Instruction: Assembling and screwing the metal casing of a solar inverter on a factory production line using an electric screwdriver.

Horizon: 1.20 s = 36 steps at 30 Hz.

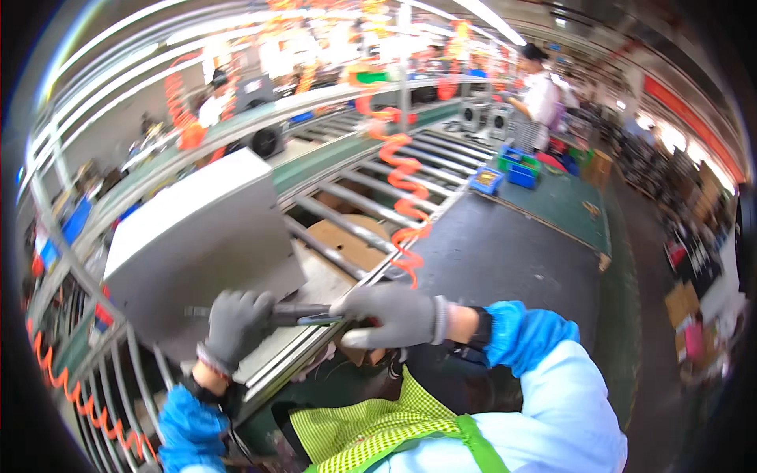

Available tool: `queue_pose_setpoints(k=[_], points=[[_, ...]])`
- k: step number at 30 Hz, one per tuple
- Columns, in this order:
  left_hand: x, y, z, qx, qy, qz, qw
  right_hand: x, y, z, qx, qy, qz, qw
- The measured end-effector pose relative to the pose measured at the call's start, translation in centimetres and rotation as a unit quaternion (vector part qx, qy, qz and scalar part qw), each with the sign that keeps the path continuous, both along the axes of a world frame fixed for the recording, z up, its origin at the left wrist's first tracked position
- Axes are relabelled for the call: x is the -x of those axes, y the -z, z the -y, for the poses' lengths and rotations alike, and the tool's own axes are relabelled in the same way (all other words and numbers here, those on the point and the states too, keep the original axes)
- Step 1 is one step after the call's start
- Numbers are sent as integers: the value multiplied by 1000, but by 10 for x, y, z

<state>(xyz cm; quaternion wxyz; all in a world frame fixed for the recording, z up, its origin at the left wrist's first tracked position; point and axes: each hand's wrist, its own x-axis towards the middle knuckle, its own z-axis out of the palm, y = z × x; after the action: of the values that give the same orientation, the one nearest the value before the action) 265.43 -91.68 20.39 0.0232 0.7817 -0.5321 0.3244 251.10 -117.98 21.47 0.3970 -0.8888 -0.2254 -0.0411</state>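
Observation:
Both my hands wear grey gloves and are closed around a dark rod-shaped tool point(298, 314), held level in front of me. My left hand point(236, 325) grips its left part, and a thin end pokes out beyond the fist. At the other end, my right hand point(394, 315) wraps its fingers over the tool, thumb underneath. Motion blur hides the tool's exact kind. Just behind my left hand stands a large grey box-shaped housing point(201, 252) with a pale top, resting on the conveyor line.
A roller conveyor point(378, 189) runs away to the far right, a coiled orange hose point(406, 181) hanging over it. Beside it lies a dark worktop point(505, 244) with blue bins point(520, 169) at its far end. A person point(540, 98) stands beyond. Metal rails point(59, 229) rise at left.

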Motion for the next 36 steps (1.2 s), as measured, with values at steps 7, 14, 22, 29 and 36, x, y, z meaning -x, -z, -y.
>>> queue_pose_setpoints(k=[7,14,22,29,36], points=[[-36,-29,17,-160,87,-40,982,-48,87,12,-11,-42,-45,998],[-72,-4,81,-139,178,-88,970,-40,119,11,-318,-1,-321,892],[-76,26,100,101,40,-34,993,-35,62,4,-481,90,-326,809],[-116,31,108,475,64,-705,523,-53,53,2,-440,78,-370,814],[-123,21,123,454,86,-657,595,-59,57,-9,-447,99,-323,828]])
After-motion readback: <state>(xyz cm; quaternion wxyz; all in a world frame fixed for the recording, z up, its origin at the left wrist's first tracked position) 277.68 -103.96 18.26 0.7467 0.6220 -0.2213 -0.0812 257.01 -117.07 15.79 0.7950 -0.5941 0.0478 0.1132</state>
